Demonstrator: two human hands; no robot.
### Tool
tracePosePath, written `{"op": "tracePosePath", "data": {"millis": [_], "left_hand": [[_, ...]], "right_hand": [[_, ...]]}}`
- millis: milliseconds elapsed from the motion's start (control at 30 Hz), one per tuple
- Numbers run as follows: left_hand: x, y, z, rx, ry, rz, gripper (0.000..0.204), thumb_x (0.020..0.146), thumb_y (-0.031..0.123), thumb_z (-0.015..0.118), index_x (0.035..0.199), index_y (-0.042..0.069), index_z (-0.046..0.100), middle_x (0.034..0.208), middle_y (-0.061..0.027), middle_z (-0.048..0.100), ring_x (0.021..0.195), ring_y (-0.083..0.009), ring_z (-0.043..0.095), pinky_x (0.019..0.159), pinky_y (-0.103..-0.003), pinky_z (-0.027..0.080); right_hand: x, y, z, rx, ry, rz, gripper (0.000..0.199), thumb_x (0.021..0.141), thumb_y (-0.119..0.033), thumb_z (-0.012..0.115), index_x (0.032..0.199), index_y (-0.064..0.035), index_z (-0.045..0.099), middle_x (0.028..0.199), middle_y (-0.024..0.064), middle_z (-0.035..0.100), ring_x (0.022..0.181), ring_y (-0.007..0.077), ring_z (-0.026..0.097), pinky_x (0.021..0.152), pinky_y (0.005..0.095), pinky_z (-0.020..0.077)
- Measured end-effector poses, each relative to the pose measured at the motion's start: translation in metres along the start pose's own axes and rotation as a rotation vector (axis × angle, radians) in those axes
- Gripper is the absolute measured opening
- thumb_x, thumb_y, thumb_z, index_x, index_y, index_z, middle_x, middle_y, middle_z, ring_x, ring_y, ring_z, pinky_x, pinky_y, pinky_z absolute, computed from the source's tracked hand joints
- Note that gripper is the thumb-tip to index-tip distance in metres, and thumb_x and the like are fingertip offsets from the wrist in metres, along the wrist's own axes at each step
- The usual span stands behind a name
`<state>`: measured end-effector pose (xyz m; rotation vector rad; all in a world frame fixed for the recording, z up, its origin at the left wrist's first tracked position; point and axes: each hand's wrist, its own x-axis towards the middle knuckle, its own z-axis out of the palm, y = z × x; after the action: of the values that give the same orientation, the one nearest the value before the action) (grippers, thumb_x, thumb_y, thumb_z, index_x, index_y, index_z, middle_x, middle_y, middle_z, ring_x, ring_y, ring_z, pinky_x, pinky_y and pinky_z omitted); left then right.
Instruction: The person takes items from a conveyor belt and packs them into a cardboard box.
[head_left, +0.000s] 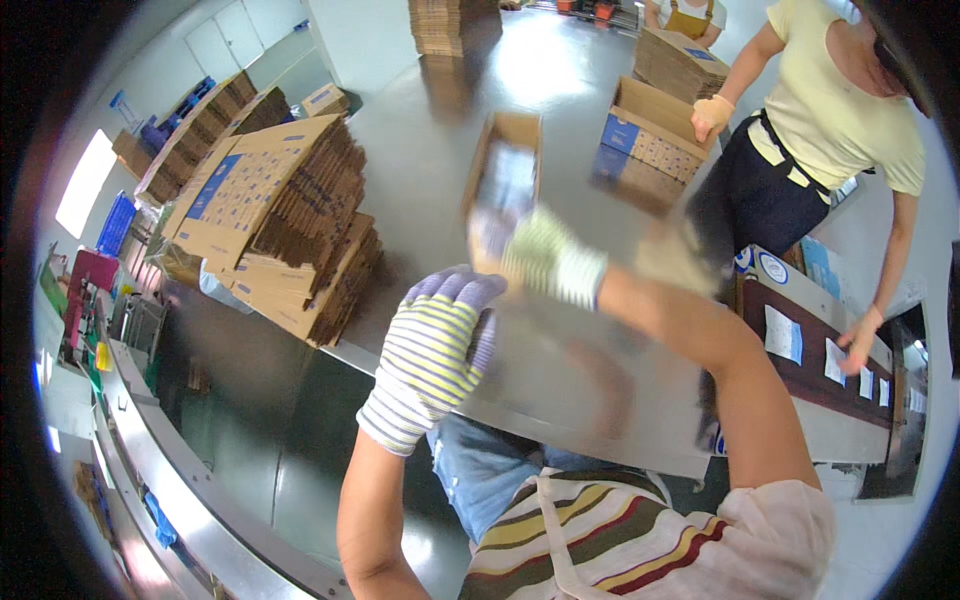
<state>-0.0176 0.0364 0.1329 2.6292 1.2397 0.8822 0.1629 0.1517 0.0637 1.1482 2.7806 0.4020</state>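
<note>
Both my hands wear striped knit gloves with purple fingertips. My right hand (545, 255) reaches across to the near end of a narrow open cardboard box (538, 150), with its blurred fingers closed over the box's near wall. Inside the box lie pale blue-white packets (509, 180), smeared by motion. My left hand (430, 345) is raised above the table's near edge, left of the box and apart from it. Its fingers are loosely bent with the thumb apart, and nothing shows in them; the palm is hidden.
Flattened printed cartons (290, 200) are stacked on the metal table (410, 130) to the left. At right, a co-worker's gloved hand (711, 117) touches another open box (650, 125); their other hand (860, 340) is over a dark conveyor (810, 355) bearing white packets. A metal rail (190, 480) curves at lower left.
</note>
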Motion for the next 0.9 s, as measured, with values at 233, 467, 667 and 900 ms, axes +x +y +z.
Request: {"op": "tracePosePath", "data": {"millis": [233,467,667,900], "left_hand": [[-0.038,-0.043,-0.015,0.43,0.015,-0.114,0.033,0.074,0.007,0.061,0.107,0.009,0.058,0.116,-0.0088,0.057,0.12,-0.0344,0.045,0.1,-0.045,0.038],[0.007,-0.091,-0.089,0.939,0.267,-0.195,0.038,0.077,0.011,0.06,0.114,0.009,0.055,0.126,-0.0103,0.049,0.126,-0.0361,0.038,0.105,-0.049,0.031],[-0.016,-0.148,-0.106,0.624,0.175,-0.683,0.056,0.081,0.037,0.064,0.125,0.007,0.048,0.127,-0.0254,0.045,0.126,-0.045,0.034,0.101,-0.059,0.032],[-0.012,-0.123,-0.086,0.797,0.293,-0.63,0.038,0.078,0.021,0.065,0.111,0.006,0.055,0.109,-0.0172,0.059,0.104,-0.0328,0.057,0.078,-0.044,0.053]], "right_hand": [[0.068,0.035,0.016,-0.105,-0.135,0.202,0.076,0.076,-0.047,0.065,0.137,-0.0081,0.041,0.146,0.0174,0.032,0.136,0.0361,0.027,0.11,0.0503,0.0219],[-0.02,-0.072,0.117,0.461,0.19,0.22,0.06,0.088,-0.041,0.049,0.133,-0.0026,0.042,0.139,0.0198,0.038,0.133,0.0356,0.029,0.112,0.0489,0.0177],[-0.04,-0.096,0.113,0.511,0.241,0.158,0.059,0.083,-0.035,0.055,0.13,-0.0006,0.045,0.136,0.0226,0.041,0.13,0.0383,0.033,0.11,0.0516,0.0202],[-0.041,-0.088,0.134,0.425,0.268,0.193,0.052,0.086,-0.032,0.055,0.128,-0.0025,0.047,0.137,0.0194,0.043,0.13,0.0347,0.035,0.11,0.0458,0.0241]]}}
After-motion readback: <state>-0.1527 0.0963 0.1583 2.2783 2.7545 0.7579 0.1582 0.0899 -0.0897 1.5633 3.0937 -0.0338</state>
